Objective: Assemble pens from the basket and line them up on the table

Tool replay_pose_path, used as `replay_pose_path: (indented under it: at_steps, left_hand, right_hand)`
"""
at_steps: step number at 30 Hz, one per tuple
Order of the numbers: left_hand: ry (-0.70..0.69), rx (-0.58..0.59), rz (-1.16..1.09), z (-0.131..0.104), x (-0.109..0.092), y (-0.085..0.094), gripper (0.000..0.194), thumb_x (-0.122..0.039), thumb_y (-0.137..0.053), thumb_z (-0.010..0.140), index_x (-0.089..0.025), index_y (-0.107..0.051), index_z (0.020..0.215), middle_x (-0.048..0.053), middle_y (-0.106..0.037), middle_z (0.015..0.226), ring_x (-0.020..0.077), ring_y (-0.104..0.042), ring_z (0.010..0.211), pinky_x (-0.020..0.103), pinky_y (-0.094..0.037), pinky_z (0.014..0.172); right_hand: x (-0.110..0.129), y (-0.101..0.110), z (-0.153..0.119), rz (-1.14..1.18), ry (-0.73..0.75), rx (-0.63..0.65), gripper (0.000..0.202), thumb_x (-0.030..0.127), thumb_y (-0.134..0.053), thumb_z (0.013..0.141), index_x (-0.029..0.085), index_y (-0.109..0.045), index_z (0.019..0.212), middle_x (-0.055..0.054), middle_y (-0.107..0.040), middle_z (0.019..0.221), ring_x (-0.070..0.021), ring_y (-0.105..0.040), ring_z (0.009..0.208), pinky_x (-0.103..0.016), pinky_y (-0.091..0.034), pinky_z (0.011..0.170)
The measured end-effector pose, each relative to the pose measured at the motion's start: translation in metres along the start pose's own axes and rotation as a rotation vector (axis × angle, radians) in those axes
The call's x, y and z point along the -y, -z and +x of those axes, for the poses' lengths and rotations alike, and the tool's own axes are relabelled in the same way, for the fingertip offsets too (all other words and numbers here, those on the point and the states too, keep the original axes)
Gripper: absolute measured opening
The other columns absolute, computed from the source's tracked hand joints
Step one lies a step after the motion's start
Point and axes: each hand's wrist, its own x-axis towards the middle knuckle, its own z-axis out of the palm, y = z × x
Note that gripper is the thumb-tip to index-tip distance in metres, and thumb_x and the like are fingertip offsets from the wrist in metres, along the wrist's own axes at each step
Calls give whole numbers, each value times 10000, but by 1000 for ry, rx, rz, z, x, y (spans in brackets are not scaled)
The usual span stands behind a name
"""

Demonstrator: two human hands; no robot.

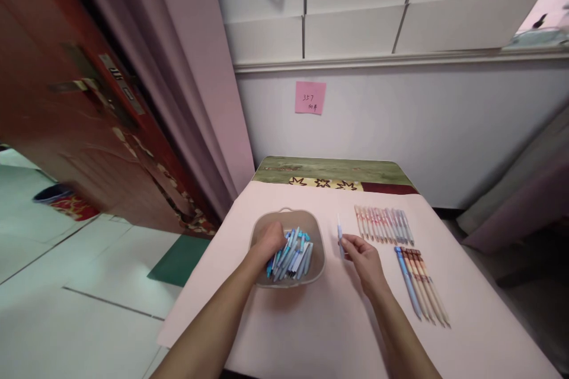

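Observation:
A beige basket (320,249) on the table holds a heap of blue and grey pens (291,257). My left hand (272,240) reaches into its left side with curled fingers, against the pens; what they grip, if anything, is hidden. Just right of the basket, my right hand (361,253) pinches a light blue pen (340,228), held nearly upright. Farther right, a row of slim pens (384,225) runs from pinkish to grey-blue. Nearer me lies a second group of pens (427,290), brown-topped, with a blue pen (409,284) at its left edge.
Pink paper (275,337) covers most of the table, whose green patterned far end (329,169) meets the wall. A pink note (310,98) is stuck on that wall. At the left are a purple curtain (178,71) and a red door (57,100).

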Motion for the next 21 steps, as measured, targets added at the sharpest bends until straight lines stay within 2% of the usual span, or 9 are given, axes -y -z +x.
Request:
replay_pose_path:
  at_steps: [3,7,10,13,17,19,21]
  left_hand:
    - [72,70,39,2,-7,2,201,-47,-654,479,-183,-510,444,129,-671,643,345,-647,833,395,-447,734]
    - [149,109,0,4,-13,4,229,-25,-652,481,-187,-491,461,165,-690,748,373,-625,951,408,-439,790]
    - [169,100,-134,1,-13,10,246,-29,-668,496,-189,-484,463,119,-663,675,339,-626,929,358,-445,752]
    - [160,110,-358,-10,-10,19,216,-90,-699,550,-182,-511,498,36,-588,555,247,-635,774,266,-441,621]
    - [176,185,-723,-38,-7,33,129,-265,-665,707,-166,-590,673,-11,-560,537,132,-565,519,192,-371,430]
    - [186,229,-888,-54,-8,39,162,-312,-633,763,-152,-629,787,15,-632,644,111,-584,532,173,-401,428]
    - [266,266,-1110,-67,-11,43,171,-286,-598,815,-129,-651,855,53,-686,754,103,-631,591,167,-471,485]
  right_hand:
    - [-2,7,-13,-253,47,38,288,419,-736,682,172,-737,829,-6,-670,646,-168,-552,603,-264,-414,567]
    - [1,9,-26,-667,76,-8,250,423,-591,778,211,-719,807,-14,-698,693,-197,-606,650,-267,-401,591]
    - [5,6,-30,-973,102,-41,239,399,-523,811,240,-694,758,-14,-686,688,-194,-608,648,-260,-359,565]
    - [6,2,-31,-1162,103,-47,238,389,-500,818,249,-679,748,-25,-679,707,-198,-605,661,-257,-316,541]
    - [8,4,-32,-1141,86,-62,227,385,-509,813,243,-669,737,-20,-664,674,-194,-602,640,-252,-321,527]
    - [15,7,-35,-1035,75,-88,222,399,-533,806,234,-661,730,-9,-651,635,-188,-593,602,-254,-350,530]
    - [26,7,-43,-875,90,-74,232,429,-565,797,217,-652,759,-6,-643,624,-181,-584,580,-257,-386,541]
